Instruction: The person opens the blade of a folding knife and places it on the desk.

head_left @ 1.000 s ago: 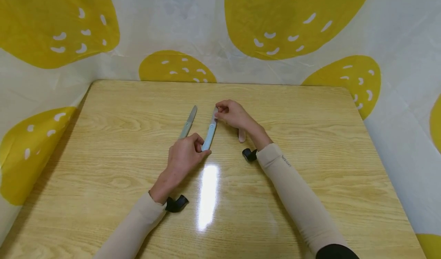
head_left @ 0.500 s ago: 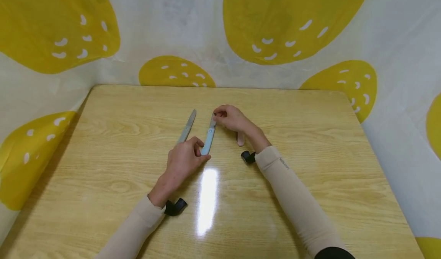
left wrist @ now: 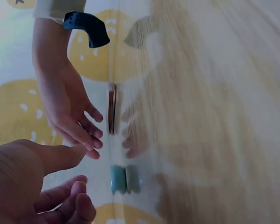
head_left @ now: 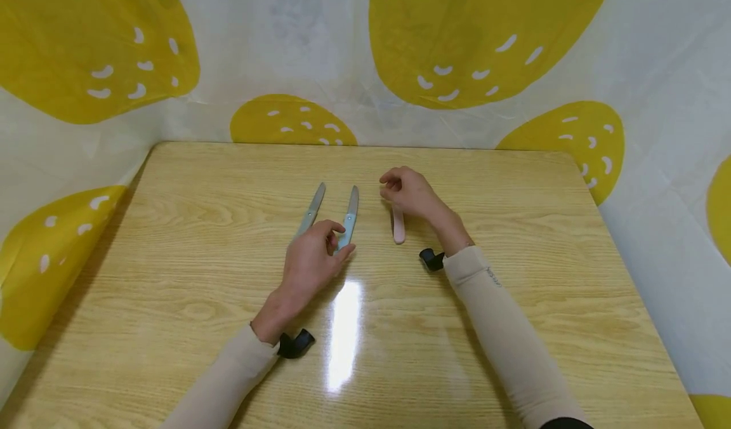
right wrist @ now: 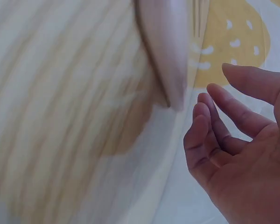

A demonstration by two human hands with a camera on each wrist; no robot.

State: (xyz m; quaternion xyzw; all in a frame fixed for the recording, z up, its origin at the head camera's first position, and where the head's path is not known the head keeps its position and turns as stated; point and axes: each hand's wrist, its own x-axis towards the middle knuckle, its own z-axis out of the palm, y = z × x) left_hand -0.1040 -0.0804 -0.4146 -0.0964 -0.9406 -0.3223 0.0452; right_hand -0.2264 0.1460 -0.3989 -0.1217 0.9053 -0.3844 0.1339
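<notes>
A light blue folding knife (head_left: 347, 224) lies unfolded on the table, blade away from me. My left hand (head_left: 311, 257) hovers over the end of its handle, thumb and fingers apart; the left wrist view shows the handle's rounded end (left wrist: 117, 179) beyond the fingertips. To its left lies a grey-green folding knife (head_left: 313, 207), also unfolded, its handle end hidden behind the left hand. My right hand (head_left: 414, 194) is raised with relaxed fingers and nothing in them, overlapping a slim pink handle (head_left: 398, 226). The right wrist view shows the pink handle (right wrist: 165, 46) blurred, beside the fingers.
The wood-grain table (head_left: 514, 327) has a bright light reflection (head_left: 344, 334) in front of the hands. A white curtain with yellow fruit prints (head_left: 480, 35) hangs behind and along the sides. Black wrist mounts (head_left: 296, 344) stick out from the cuffs.
My right hand has let go of the blue knife's blade and moved right, over the pink handle. My left fingers have loosened from the blue handle. The knives stay in place.
</notes>
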